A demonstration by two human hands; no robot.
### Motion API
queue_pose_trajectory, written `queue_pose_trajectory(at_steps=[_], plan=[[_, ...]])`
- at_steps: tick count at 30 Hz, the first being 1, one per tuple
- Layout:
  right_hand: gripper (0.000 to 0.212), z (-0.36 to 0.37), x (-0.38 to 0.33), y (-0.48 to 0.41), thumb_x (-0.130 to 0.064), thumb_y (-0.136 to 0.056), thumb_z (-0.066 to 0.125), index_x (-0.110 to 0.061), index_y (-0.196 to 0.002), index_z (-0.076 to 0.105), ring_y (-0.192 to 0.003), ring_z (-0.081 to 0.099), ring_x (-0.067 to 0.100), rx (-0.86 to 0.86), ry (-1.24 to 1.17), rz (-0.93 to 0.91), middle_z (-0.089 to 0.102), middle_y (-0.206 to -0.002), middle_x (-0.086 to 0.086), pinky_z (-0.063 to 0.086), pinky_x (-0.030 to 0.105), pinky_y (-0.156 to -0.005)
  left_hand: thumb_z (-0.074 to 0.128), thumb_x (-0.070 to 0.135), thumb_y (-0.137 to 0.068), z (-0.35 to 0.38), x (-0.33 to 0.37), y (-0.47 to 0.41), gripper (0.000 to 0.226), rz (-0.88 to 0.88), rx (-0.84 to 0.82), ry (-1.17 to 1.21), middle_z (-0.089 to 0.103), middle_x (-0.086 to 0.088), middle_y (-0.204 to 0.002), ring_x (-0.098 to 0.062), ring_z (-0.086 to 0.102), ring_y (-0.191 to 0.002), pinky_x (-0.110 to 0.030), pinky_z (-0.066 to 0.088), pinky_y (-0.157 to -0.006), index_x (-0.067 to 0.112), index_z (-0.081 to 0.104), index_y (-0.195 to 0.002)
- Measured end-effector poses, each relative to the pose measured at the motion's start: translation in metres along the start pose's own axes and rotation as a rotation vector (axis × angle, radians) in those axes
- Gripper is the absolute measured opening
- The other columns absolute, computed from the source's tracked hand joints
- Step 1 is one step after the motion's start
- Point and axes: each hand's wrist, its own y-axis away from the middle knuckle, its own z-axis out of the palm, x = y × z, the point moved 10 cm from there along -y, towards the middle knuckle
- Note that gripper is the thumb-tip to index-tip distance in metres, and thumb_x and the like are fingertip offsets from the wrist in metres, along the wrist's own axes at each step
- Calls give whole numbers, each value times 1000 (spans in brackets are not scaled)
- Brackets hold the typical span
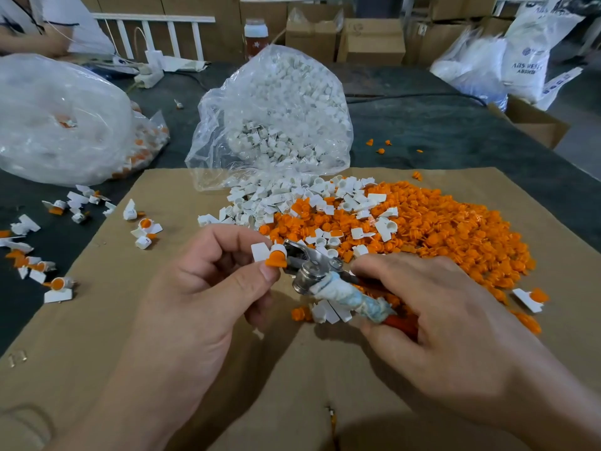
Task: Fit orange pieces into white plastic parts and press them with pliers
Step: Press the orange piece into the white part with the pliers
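Between the fingers of the left hand (208,288), thumb and forefinger clamped on it, sits one white plastic part (260,251), held by its flat tab. An orange piece (275,261) is in its cup, just above the thumb tip. The right hand (448,307) has its fingers curled tight round the wrapped handles of the pliers (312,271). The jaws are on the cup, just right of the left fingertips; how hard they squeeze cannot be told.

Beyond the fingers lies the loose orange heap (455,222) and spilled white parts (247,203) on a cardboard sheet (146,336). Finished parts (58,286) are well off to the left, on the worktop (455,125).

Risks, as judged:
- The thumb tip touches the orange piece, so a slipping jaw could nip it.
- The grip is on the tab only, so an off-centre squeeze could twist the part out.
- If the orange piece sits crooked, pressing could jam or crack the cup.
- A dropped part would land among unpressed stock.
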Motion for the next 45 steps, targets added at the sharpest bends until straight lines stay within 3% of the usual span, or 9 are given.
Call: queue_pose_trajectory(at_steps=[3,10,14,23,29,32,35,45], plan=[[32,0,-1,0,-46,-83,47,-46,-115,46,-97,41,4,-7,-1,-3,55,-97,-22,32,21,-88,77,28,-63,1,1,1,20,10,-22,27,59,-1,-62,-11,56,-51,-19,46,-45,23,74,-81],[37,-4,0,3,-36,-80,56,-37,-116,53,-95,41,3,40,22,16,61,-98,-17,36,20,-72,75,30,-66,0,6,2,18,41,-38,4,60,-1,-63,-11,56,-53,-19,47,-47,23,73,-83],[38,-5,-2,3,-37,-81,55,-38,-118,54,-98,42,-2,42,-3,-2,58,-101,-23,37,24,-78,74,34,-67,0,10,2,18,88,-26,-59,62,-1,-64,-12,57,-55,-20,48,-49,27,74,-84],[49,0,1,4,-44,-79,49,-44,-128,47,-108,44,-5,-3,-26,10,51,-119,-30,37,17,-88,69,39,-76,3,11,3,12,111,-68,-138,68,9,-68,-4,63,-58,-18,51,-52,32,72,-85],[42,-3,0,2,-41,-79,49,-31,-118,59,-88,41,-2,24,51,22,61,-99,-19,38,25,-76,67,41,-78,3,8,3,17,97,-99,-169,68,8,-70,-5,64,-60,-19,51,-53,29,72,-89],[41,-1,-1,1,-47,-81,41,-32,-114,59,-84,49,6,8,57,19,58,-91,-17,44,31,-75,66,41,-80,3,6,3,17,100,-112,-184,68,6,-71,-7,63,-60,-19,51,-54,29,71,-90],[41,2,0,1,-55,-80,36,-34,-105,61,-77,52,11,-17,58,37,55,-86,-14,48,33,-62,65,39,-80,2,4,4,20,109,-111,-211,65,0,-72,-16,61,-61,-24,50,-55,27,73,-94],[38,1,-3,-1,-58,-82,31,-30,-78,57,-63,50,11,-5,110,40,52,-69,-12,45,34,-52,65,40,-76,2,5,5,22,83,-83,-198,64,-4,-70,-17,60,-59,-25,50,-54,26,73,-92]])
